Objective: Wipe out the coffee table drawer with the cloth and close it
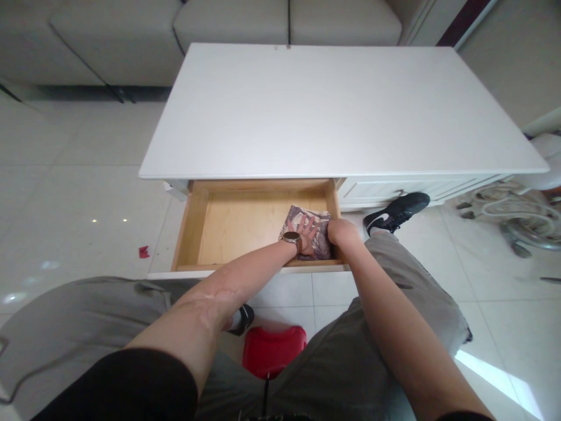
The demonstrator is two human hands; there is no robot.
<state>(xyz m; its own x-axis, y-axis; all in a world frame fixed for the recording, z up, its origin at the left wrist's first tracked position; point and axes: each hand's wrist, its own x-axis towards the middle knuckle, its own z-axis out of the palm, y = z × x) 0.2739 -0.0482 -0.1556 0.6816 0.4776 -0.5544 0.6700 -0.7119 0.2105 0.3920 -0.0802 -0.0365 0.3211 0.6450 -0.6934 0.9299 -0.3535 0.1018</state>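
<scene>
Both hands (305, 234) (344, 232) touch patterned cloth (323, 247); one shoe (398, 211) bears a white swoosh (377, 221).

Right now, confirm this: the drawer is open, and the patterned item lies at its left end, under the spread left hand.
Wrong end: the head view shows the patterned item at the right end of the open drawer, under the spread left hand.

From here I see the flat grey-brown patterned piece (322, 240), perhaps folded cloth, in the right end of the rectangular pale-wood drawer (236, 222), below the long white desk (328, 111); behind, the beige padded sofa (232, 22).
</scene>
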